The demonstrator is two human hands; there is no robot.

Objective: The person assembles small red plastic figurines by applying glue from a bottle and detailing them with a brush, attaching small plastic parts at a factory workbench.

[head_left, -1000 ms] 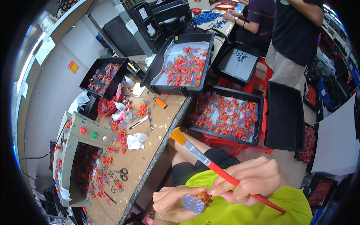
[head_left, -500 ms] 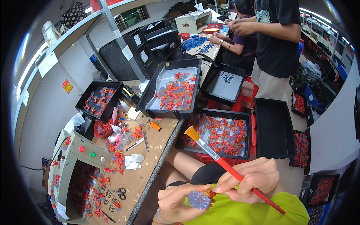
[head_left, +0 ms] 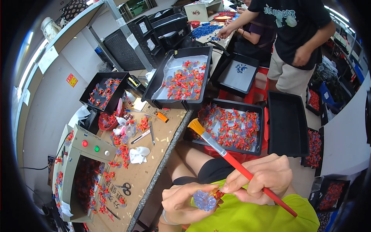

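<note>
Low in front of my lap, my left hand is closed on a small plastic figurine with a translucent violet, petal-like end and a red-gold end. My right hand wraps round a paintbrush with a red handle, a silver collar and yellow bristles. The brush slants across the hand, its bristles up to the left, away from the figurine. My right thumb and fingertips meet the figurine's red-gold end, whose details they partly hide.
Left, a workbench carries scissors, an orange cutter, a white cloth and a beige box with coloured buttons. Black trays of red-violet figurines lie ahead. A person stands beyond, near a seated one.
The standing person has stretched one arm toward the blue pieces on the far table and lowered the other. My view has shifted slightly; my hands keep the same hold on brush and figurine.
</note>
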